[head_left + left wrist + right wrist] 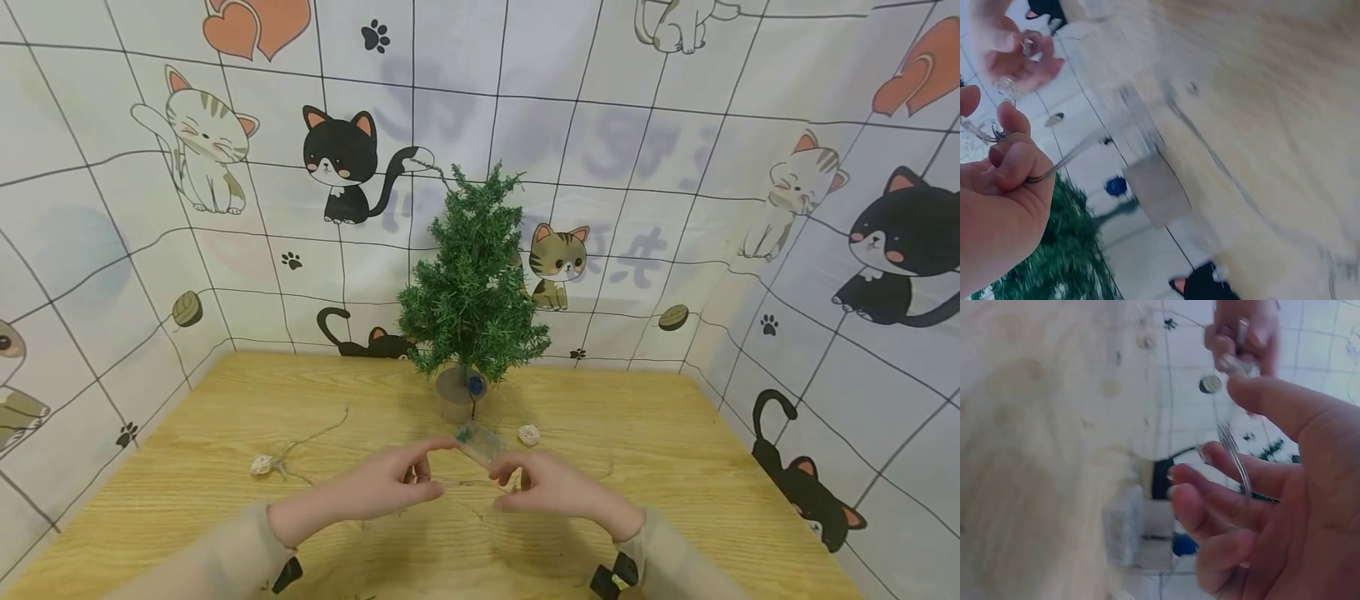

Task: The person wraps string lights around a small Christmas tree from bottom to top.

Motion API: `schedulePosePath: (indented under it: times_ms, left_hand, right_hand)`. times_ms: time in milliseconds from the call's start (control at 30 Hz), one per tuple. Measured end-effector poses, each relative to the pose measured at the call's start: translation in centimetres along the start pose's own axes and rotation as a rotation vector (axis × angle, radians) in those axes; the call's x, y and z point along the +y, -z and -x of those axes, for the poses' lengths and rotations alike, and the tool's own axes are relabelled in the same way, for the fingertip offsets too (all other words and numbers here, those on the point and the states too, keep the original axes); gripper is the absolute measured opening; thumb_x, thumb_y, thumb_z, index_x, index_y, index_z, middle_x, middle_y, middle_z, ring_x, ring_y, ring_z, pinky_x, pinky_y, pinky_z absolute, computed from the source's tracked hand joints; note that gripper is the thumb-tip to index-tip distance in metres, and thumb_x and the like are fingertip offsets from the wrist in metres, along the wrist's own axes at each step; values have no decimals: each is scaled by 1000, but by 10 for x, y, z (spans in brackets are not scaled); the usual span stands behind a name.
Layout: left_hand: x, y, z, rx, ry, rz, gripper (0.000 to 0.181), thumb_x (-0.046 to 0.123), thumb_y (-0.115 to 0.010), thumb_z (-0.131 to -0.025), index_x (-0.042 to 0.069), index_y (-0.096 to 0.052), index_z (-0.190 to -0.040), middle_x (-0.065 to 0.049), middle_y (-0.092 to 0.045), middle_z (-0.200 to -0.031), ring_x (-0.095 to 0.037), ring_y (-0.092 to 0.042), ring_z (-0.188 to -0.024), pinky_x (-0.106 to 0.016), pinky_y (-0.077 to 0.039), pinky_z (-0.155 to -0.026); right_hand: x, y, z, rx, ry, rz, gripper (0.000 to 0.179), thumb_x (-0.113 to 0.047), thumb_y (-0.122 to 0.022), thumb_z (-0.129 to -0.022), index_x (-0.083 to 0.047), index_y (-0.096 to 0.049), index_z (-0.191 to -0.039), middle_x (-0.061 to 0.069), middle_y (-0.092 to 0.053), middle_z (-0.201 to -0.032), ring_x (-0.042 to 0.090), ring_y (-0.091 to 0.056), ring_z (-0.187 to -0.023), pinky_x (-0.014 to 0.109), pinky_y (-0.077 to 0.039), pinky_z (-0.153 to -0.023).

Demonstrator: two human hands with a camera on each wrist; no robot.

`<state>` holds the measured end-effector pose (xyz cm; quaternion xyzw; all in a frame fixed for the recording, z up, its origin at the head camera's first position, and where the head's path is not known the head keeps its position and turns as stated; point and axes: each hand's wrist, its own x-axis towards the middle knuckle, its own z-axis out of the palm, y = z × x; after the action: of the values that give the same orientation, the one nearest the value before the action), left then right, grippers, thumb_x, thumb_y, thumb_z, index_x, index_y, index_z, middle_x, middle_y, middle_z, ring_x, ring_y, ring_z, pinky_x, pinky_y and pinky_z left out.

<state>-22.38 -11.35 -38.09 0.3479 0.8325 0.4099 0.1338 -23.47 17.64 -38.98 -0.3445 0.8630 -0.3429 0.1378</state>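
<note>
Sleeves (217,542) nearest the camera, on the near side of the tree (476,283). Left hand (393,479) front-left of the tree: fingers bent, narrow, with a grip on thin wire (472,482). Right hand (551,487) front-right of the tree: fingers loosely bent round wire, thumb apart from forefinger; how firm, cannot tell, too blurry in the wrist views. Wire across the gap between both hands, in front of the tree and apart from it.

Just in front of the tree's pot (452,407): clear box (480,442), near the right hand; contact with pot unclear. Blue bit (476,385) at the pot's top. White ball (529,435) on the table (697,483), front-right of the tree. Second ball (262,465), with string (315,432), well off to the tree's left.

Progress, as judged: early. Done: wire picked up, in both hands. Left, probably: straightening of slack, plus both balls, out of hand on the table. Nothing plainly wound on the tree.
</note>
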Motion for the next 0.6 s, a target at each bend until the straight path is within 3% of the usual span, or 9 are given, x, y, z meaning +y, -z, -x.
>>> schedulePosePath:
  times_ms: [100,233,433,600]
  left_hand:
    - [-4,9,7,30,-24,-86,50,36,-59,-97,20,-44,-142,7,-57,-84,-6,-45,-56,-24,-40,-52]
    - [-5,22,16,83,-50,-197,34,33,-57,-98,24,-50,-131,9,-56,-84,-3,-40,-55,-23,-39,-52]
    - [0,36,25,136,-107,-311,15,31,-55,-100,26,-53,-115,11,-58,-89,-5,-49,-64,-26,-43,-55]
    - [2,42,28,199,-178,-484,5,23,-58,-99,25,-54,-98,17,-56,-86,-1,-53,-75,-25,-44,-61]
  right_hand:
    - [1,9,3,-5,-29,28,38,-30,-72,-87,-13,-65,-120,4,-64,-104,10,-55,-65,27,-46,-59]
    - [1,19,6,-6,-47,51,34,-30,-72,-88,-17,-65,-118,-4,-64,-93,11,-52,-60,26,-43,-56]
    - [-4,27,5,10,-41,75,28,-25,-69,-90,-15,-66,-116,-9,-62,-79,9,-51,-60,27,-42,-58]
    - [-6,30,3,40,-24,88,20,-18,-68,-91,-16,-67,-111,-9,-59,-72,5,-45,-55,25,-41,-57]
